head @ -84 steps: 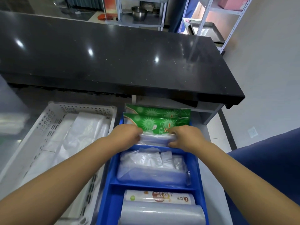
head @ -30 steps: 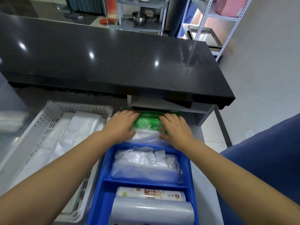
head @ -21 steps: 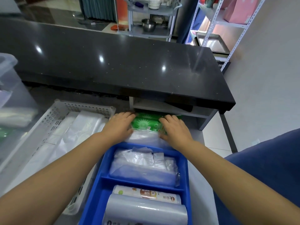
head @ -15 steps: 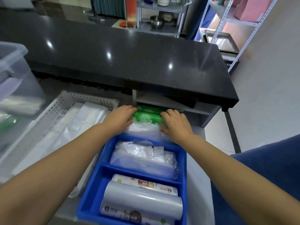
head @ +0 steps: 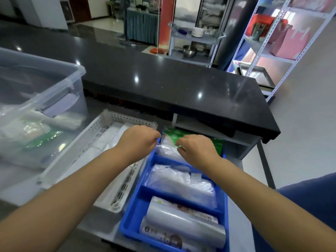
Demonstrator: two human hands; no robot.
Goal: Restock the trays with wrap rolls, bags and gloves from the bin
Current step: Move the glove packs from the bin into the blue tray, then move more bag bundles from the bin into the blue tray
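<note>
A: Biggest first?
B: Black counter (head: 163, 84) across the back, grey tabletop (head: 101, 228) below it. Clear bin (head: 60, 73) far left, plastic packs and something green inside.
A: Trays?
B: White perforated tray (head: 127, 118) beside the bin, white plastic sheets in it. Blue tray (head: 131, 213) just right of that, three compartments. Near one: wrap rolls (head: 183, 224). Middle: clear bags (head: 181, 182). Far one: green packs (head: 172, 133), clear packet (head: 165, 148) in front.
A: Hands?
B: Both over the far compartment. Left hand (head: 140, 140) has its fingers curled at the clear packet's left edge. Right hand (head: 196, 148) has its fingers curled down where green pack meets packet. Gripping or just touching, can't tell.
</note>
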